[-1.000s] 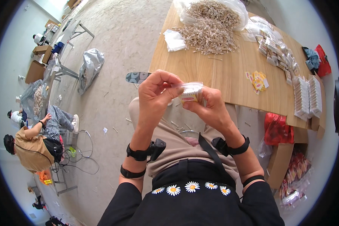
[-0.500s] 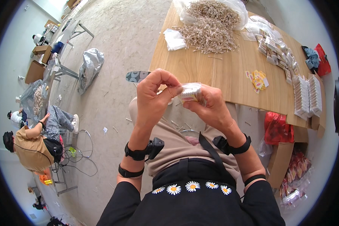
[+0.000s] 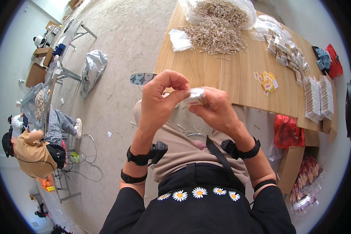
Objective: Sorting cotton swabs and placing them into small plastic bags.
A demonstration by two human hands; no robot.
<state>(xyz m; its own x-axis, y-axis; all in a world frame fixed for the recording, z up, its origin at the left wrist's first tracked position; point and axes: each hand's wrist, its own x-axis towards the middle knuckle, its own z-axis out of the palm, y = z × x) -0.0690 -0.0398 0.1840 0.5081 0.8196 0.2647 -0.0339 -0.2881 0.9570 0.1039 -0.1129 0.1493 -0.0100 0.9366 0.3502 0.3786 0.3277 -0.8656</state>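
Between my hands, above my lap, is a small clear packet of cotton swabs (image 3: 195,98) with white tips and a yellow card showing through. My right hand (image 3: 217,107) grips the packet's right side, thumb in front and fingers behind. With thumb and index finger, my left hand (image 3: 165,97) pinches the packet's upper left edge. On the wooden table (image 3: 206,72) ahead lies a big heap of loose cotton swabs (image 3: 218,33), partly in a clear bag. Several small yellow-and-white cards (image 3: 267,82) are spread to the right of it.
Finished-looking packets (image 3: 286,52) pile up along the table's right side, near white stacked rows (image 3: 312,99). Below the right edge are a red bag (image 3: 288,130) and a cardboard box (image 3: 290,167). A co-worker in a tan shirt (image 3: 35,154) sits at the far left.
My hands stay nearly in place; the packet and right hand shift slightly left. At the left, the co-worker's head and arm have moved.
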